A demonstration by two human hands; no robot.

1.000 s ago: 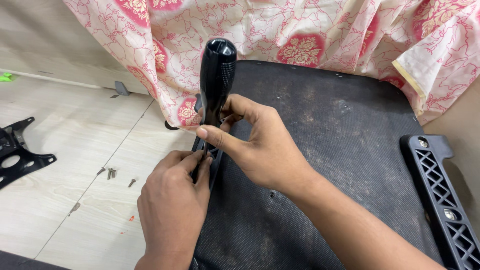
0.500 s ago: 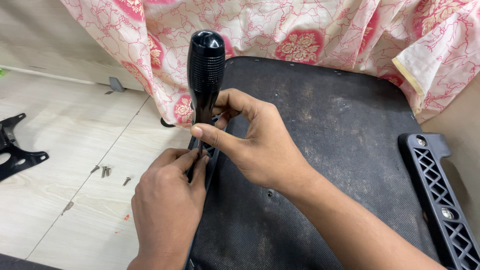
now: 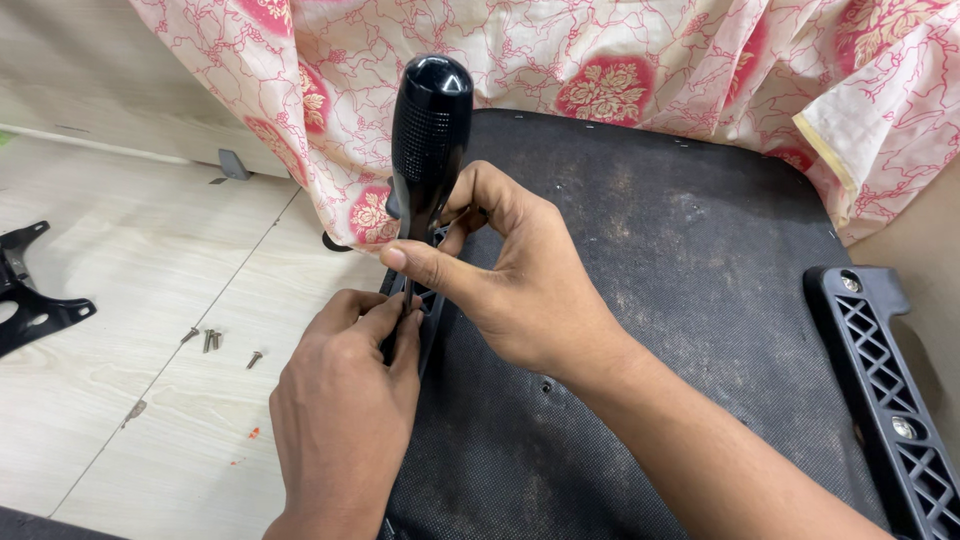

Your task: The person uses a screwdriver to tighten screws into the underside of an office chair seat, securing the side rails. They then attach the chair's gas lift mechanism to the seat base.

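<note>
The black screwdriver [image 3: 428, 140] stands upright at the left edge of the dark seat underside [image 3: 680, 300], handle up, its shaft running down into the latticed black armrest bracket [image 3: 432, 310] that lies along that edge. Over the last second the handle has drifted a little to the left and back, staying upright, so the tip seems to hold in the same spot while the tool is worked around; I judge the fastening there to be under way, not finished.

The right hand [image 3: 520, 290] curls around the lower handle, thumb and forefinger pinching just below the grip. The left hand [image 3: 345, 400] is closed, fingertips pressed together against the bracket at the shaft's foot; whether they pinch a screw, I cannot tell.

Left of the seat, loose screws [image 3: 212, 340] lie on the pale floor [image 3: 110, 400]; further left, a black metal bracket [image 3: 30, 310]. On the seat's right edge rests a second armrest bracket [image 3: 885, 390]. Floral cloth [image 3: 620, 60] drapes over its far side.
</note>
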